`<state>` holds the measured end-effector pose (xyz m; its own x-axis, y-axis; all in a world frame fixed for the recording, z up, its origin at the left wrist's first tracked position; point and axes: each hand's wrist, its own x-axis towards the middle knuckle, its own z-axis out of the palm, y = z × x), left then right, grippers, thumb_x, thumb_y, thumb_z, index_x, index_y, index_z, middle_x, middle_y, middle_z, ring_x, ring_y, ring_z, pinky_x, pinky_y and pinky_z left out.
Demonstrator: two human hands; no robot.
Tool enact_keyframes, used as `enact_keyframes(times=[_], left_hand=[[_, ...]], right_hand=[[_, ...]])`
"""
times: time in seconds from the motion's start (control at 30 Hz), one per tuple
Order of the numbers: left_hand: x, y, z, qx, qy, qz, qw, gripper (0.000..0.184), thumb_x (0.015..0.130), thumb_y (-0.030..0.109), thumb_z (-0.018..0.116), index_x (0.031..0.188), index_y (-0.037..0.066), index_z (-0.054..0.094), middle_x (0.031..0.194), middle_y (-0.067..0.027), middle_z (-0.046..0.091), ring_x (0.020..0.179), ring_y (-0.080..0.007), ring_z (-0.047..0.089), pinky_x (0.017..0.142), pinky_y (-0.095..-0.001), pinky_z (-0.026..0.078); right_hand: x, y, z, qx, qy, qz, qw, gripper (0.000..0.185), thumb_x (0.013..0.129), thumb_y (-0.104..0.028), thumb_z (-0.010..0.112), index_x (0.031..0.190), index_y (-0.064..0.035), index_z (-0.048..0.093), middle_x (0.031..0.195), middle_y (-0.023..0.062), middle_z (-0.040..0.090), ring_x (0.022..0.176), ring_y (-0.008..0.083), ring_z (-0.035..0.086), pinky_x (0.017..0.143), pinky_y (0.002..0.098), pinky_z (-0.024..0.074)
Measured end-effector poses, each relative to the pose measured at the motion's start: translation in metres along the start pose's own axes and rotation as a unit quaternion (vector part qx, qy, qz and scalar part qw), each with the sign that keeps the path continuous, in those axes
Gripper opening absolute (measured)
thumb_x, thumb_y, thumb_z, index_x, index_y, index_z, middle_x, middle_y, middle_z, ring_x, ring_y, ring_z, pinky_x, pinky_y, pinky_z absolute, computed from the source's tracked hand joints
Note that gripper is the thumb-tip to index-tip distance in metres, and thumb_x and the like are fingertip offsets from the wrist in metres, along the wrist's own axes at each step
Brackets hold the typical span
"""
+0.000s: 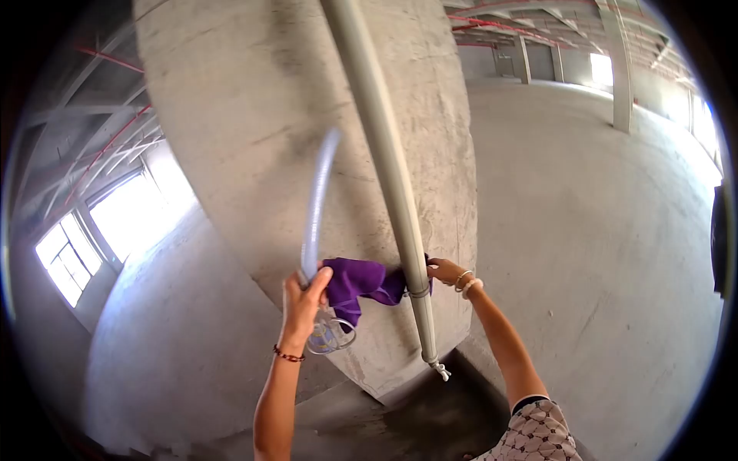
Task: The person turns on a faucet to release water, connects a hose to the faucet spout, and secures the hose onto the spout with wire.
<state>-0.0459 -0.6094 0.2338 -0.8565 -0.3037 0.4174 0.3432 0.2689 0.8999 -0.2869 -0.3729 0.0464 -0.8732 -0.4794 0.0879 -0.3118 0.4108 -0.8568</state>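
Purple cloth (355, 280), in the head view, spans from the left hand (304, 296) to the right hand (448, 272), seemingly passing behind the pale pipe (398, 200), whose bulk may steady it. The left closes round a clear ribbed hose (316, 203) low down, apparently so it stands above the grip; whether the right pinches cloth, I cannot tell.

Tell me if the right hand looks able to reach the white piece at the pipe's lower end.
Probably yes: the right hand is above the white piece, with nothing visible between them.
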Motion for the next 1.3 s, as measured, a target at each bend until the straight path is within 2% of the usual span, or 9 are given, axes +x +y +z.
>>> enact_keyframes(times=[0.1, 0.23, 0.3, 0.4, 0.57, 0.87, 1.03, 1.1, 1.3], left_hand=[[0.001, 0.003, 0.000, -0.001, 0.010, 0.000, 1.000, 0.030, 0.084, 0.021, 0.065, 0.098, -0.006, 0.061, 0.057, 0.0013, 0.051, 0.046, -0.0055, 0.045, 0.042, -0.0207, 0.036], [0.005, 0.006, -0.002, 0.015, 0.043, 0.013, 0.999, 0.030, 0.084, 0.021, 0.066, 0.097, -0.006, 0.060, 0.058, 0.0013, 0.051, 0.046, -0.0058, 0.045, 0.042, -0.0211, 0.036], [0.007, -0.002, -0.004, 0.035, 0.057, 0.027, 0.997, 0.030, 0.085, 0.021, 0.066, 0.096, -0.006, 0.060, 0.059, 0.0009, 0.052, 0.046, -0.0059, 0.046, 0.041, -0.0213, 0.036], [0.003, -0.033, 0.000, 0.149, 0.060, 0.027, 0.987, 0.029, 0.086, 0.022, 0.064, 0.096, -0.006, 0.061, 0.061, -0.0006, 0.056, 0.043, -0.0050, 0.047, 0.039, -0.0205, 0.036], [-0.043, -0.118, 0.025, 0.272, 0.117, 0.027, 0.955, 0.019, 0.085, 0.016, 0.064, 0.094, -0.001, 0.066, 0.073, -0.0091, 0.065, 0.065, -0.0156, 0.060, 0.064, -0.0320, 0.048], [-0.160, -0.153, 0.042, -0.052, 0.079, -0.187, 0.978, 0.017, 0.091, 0.015, 0.058, 0.095, -0.001, 0.058, 0.069, -0.0005, 0.052, 0.051, -0.0053, 0.044, 0.046, -0.0193, 0.034], [-0.236, -0.177, 0.099, -0.124, 0.159, -0.268, 0.942, 0.018, 0.092, 0.019, 0.059, 0.088, 0.003, 0.051, 0.068, -0.0008, 0.047, 0.050, -0.0065, 0.043, 0.044, -0.0211, 0.033], [-0.266, -0.189, 0.120, -0.116, 0.165, -0.323, 0.925, 0.017, 0.092, 0.018, 0.058, 0.089, 0.003, 0.050, 0.068, -0.0005, 0.046, 0.049, -0.0066, 0.042, 0.044, -0.0211, 0.033], [-0.349, -0.237, 0.183, -0.083, 0.069, -0.392, 0.913, 0.017, 0.090, 0.013, 0.059, 0.092, 0.005, 0.045, 0.072, -0.0006, 0.046, 0.056, -0.0068, 0.045, 0.051, -0.0207, 0.037]], right_hand=[[0.008, 0.006, 0.008, 0.134, 0.021, 0.058, 0.989, 0.043, 0.084, -0.037, 0.061, 0.111, -0.0045, 0.064, 0.072, 0.0012, 0.060, 0.047, 0.0080, 0.042, 0.041, 0.0238, 0.0331], [0.044, 0.018, -0.009, 0.172, 0.200, -0.078, 0.961, 0.033, 0.080, -0.030, 0.072, 0.095, -0.0012, 0.068, 0.070, 0.0041, 0.062, 0.056, 0.0095, 0.052, 0.049, 0.0259, 0.0418], [0.049, -0.004, -0.042, 0.118, 0.385, -0.048, 0.914, 0.031, 0.080, -0.027, 0.068, 0.093, 0.0007, 0.067, 0.084, 0.0179, 0.067, 0.077, 0.0254, 0.064, 0.070, 0.0342, 0.0485], [0.045, -0.006, -0.082, 0.047, 0.496, -0.035, 0.867, 0.030, 0.083, -0.032, 0.063, 0.097, -0.0055, 0.065, 0.091, 0.0184, 0.067, 0.085, 0.0360, 0.063, 0.075, 0.0402, 0.0491], [-0.006, 0.093, -0.031, -0.184, 0.271, 0.004, 0.945, 0.042, 0.081, -0.038, 0.065, 0.110, -0.0088, 0.056, 0.095, 0.0162, 0.065, 0.091, 0.0339, 0.061, 0.075, 0.0423, 0.0474], [-0.288, 0.163, 0.168, 0.184, 0.156, 0.188, 0.952, 0.017, 0.084, -0.017, 0.064, 0.094, -0.0039, 0.068, 0.077, 0.0044, 0.068, 0.068, 0.0096, 0.061, 0.063, 0.0260, 0.0495], [-0.352, 0.039, 0.183, 0.332, 0.087, 0.149, 0.927, 0.030, 0.081, -0.019, 0.069, 0.108, -0.0065, 0.065, 0.093, 0.0085, 0.063, 0.082, 0.0166, 0.062, 0.074, 0.0278, 0.0488], [-0.360, 0.021, 0.177, 0.121, 0.070, 0.033, 0.990, 0.052, 0.072, -0.026, 0.076, 0.120, -0.0152, 0.057, 0.099, 0.0096, 0.053, 0.081, 0.0254, 0.062, 0.070, 0.0330, 0.0520], [-0.413, 0.090, 0.200, -0.022, -0.047, 0.157, 0.986, 0.055, 0.066, -0.020, 0.075, 0.114, -0.0100, 0.051, 0.103, 0.0088, 0.051, 0.074, 0.0294, 0.062, 0.055, 0.0358, 0.0528]])
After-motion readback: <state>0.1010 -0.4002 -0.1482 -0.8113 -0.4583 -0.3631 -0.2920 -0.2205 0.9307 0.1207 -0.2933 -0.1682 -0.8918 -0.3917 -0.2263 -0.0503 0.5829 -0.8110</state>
